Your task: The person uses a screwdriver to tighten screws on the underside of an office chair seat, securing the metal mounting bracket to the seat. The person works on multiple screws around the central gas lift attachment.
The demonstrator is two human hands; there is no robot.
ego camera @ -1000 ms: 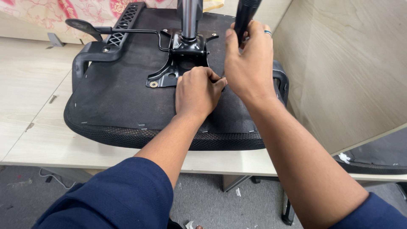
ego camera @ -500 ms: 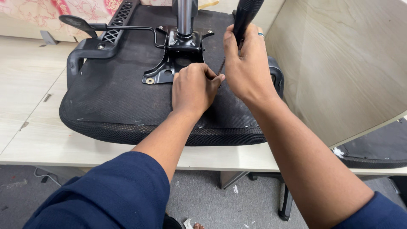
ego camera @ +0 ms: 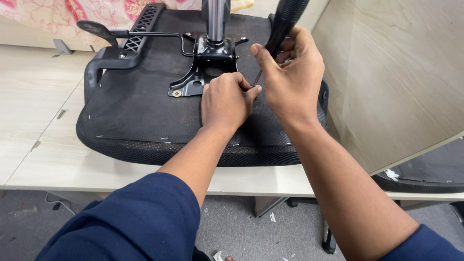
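A floral cloth point(ego camera: 58, 19) in pink and cream lies along the far edge of the pale wooden table point(ego camera: 43, 145); no package or label shows. A wood-grain partition panel point(ego camera: 401, 82) rises along the table's right edge, and another black seat point(ego camera: 425, 174) lies behind its lower edge. An upturned black chair seat point(ego camera: 140, 121) rests across the table's middle, its mesh rim at the near edge, stapled fabric underside facing up. On it sit a black metal mechanism plate point(ego camera: 208, 67) with a grey gas cylinder point(ego camera: 215, 19) standing upright and a lever point(ego camera: 121, 33) running left. The left hand point(ego camera: 226, 102) rests on the fabric just beside the plate, fingers curled together, pinching the thin shaft tip. The right hand point(ego camera: 292, 77) wraps its fingers around the black handle of a screwdriver point(ego camera: 285, 21), tilted, tip down by the plate
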